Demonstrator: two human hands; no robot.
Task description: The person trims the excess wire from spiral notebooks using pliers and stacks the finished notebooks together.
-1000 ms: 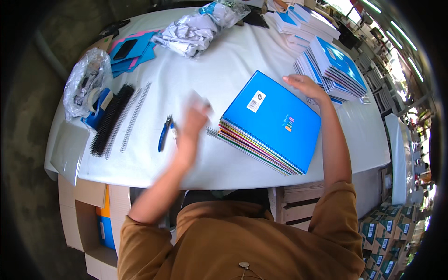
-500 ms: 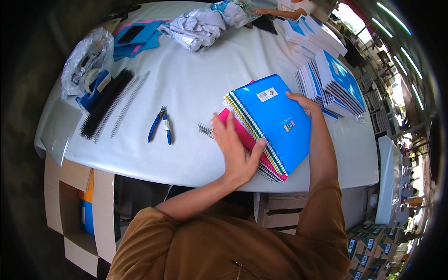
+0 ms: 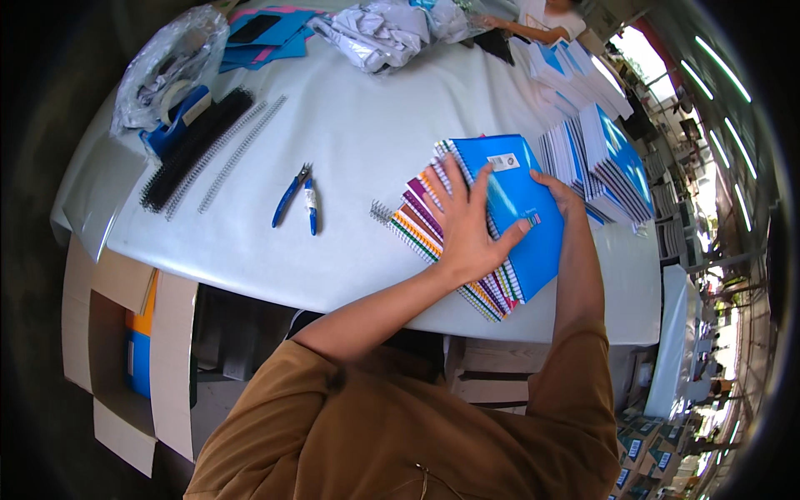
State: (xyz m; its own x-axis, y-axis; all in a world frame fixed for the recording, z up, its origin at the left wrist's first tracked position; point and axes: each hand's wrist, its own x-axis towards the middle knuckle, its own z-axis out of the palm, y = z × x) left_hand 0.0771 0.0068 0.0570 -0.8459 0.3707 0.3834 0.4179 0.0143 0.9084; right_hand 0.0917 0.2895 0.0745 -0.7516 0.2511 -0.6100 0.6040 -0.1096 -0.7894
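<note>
A fanned stack of spiral notebooks lies at the table's near right, topped by a blue spiral notebook (image 3: 533, 250) with a white label. Orange, purple and green edges of the lower notebooks (image 3: 421, 221) stick out to its left, and a loose coil end juts past them. My left hand (image 3: 471, 233) is open, its fingers spread across the spines and the thumb on the blue cover. At the stack's right edge, my right hand (image 3: 560, 197) grips the blue notebook, thumb on top; its other fingers are hidden. Blue-handled cutting pliers (image 3: 297, 198) lie spread apart left of the stack.
Black binding coils (image 3: 196, 150) and silver coils (image 3: 243, 154) lie at left beside a blue tape dispenser (image 3: 179, 117). Stacked notebooks (image 3: 612, 158) stand at right. A crumpled plastic bag (image 3: 375, 37) is at the back, near another person's arm (image 3: 525, 32). An open carton (image 3: 171, 358) stands below the table's edge.
My left hand has moved from the spine edge onto the blue cover. The lower notebooks now fan out leftward, showing orange and purple edges where pink showed. The view has shifted slightly.
</note>
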